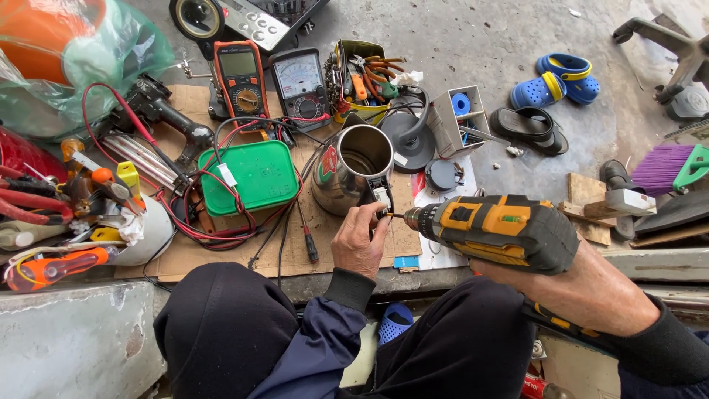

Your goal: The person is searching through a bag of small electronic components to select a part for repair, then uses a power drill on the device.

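Steel kettle [353,168] at left hand [358,240] fingertips, yellow drill [496,230] in right hand [591,284], bit twd kettle

The kettle [353,168] lies on the cardboard [295,236]: lidded box [247,176] left of it, cordless drill [496,230] right, analog meter [299,81] behind.

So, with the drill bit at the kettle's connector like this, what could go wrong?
1. The left hand has fingertips right beside the bit of the yellow drill; a slip could hurt them.
2. The steel kettle lies on its side on cardboard, steadied by one hand only, so it may roll.
3. Red and black wires lie close and might snag.
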